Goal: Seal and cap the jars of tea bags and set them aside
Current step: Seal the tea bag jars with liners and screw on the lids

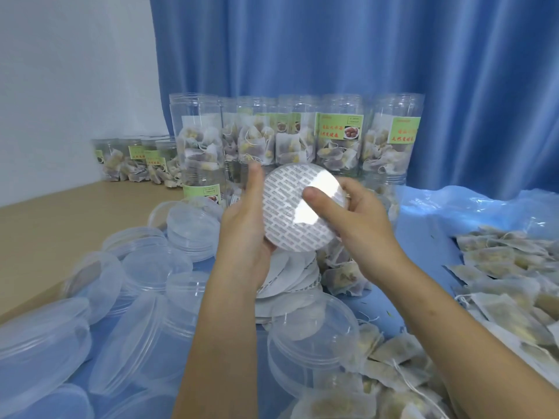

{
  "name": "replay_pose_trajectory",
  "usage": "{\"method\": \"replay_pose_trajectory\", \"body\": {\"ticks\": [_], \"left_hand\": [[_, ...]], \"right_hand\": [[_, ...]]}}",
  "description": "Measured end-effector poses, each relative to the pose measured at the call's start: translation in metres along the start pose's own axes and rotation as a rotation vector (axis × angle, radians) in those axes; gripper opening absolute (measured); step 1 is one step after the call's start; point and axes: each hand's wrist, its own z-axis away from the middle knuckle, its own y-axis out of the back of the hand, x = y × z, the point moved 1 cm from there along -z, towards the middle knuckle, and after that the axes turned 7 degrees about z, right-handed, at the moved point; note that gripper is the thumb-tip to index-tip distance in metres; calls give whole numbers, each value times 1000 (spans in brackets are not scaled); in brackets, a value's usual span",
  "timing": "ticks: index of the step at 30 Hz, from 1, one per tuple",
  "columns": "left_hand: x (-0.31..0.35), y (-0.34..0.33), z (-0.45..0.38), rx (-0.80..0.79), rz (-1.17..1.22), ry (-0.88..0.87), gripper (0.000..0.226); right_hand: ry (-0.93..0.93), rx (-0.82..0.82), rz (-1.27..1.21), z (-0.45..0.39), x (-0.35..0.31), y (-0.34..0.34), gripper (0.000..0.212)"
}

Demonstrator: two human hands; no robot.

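Head view: foil seal disc (298, 207) held up above the tabletop (45, 225), cradled at its lower-left rim by the left hand (245, 234) with straight fingers, pinched at its right edge by the right hand (354, 219), thumb on the printed face. Unsealed jars (302, 137) of tea bags standing just behind, clear caps (193, 228) heaped to the left, loose tea bags (499, 297) to the right. Probably thin, light, easily creased and slick on the shiny side, so best gripped lightly by the rim and kept flat.
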Motion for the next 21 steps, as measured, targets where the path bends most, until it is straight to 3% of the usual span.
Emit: {"method": "replay_pose_trajectory", "body": {"ticks": [2, 4, 7, 10, 12, 15, 18, 21], "left_hand": [[-1, -4, 2, -73, -19, -39, 41], [-5, -10, 3, -68, 18, -54, 29], [-8, -15, 3, -96, 81, -22, 24], [-6, -17, 3, -221, 98, 44, 29], [-6, -20, 4, -292, 118, 66, 19], [-11, -26, 2, -134, 45, 44, 8], [-15, -22, -2, 31, 19, 12, 10], [-16, -15, -5, 112, 58, 27, 13]], "right_hand": [[140, 72, 169, 2, -2, -1, 61], [396, 20, 434, 7, -7, -4, 78], [525, -63, 743, 10, -9, -5, 77], [506, 24, 832, 5, -12, 6, 75], [455, 108, 868, -5, -13, 17, 75], [235, 135, 924, -32, -10, 40, 67], [-2, -96, 1084, -55, 2, 53, 56], [-58, -260, 1103, -62, 11, 52, 53]]}}
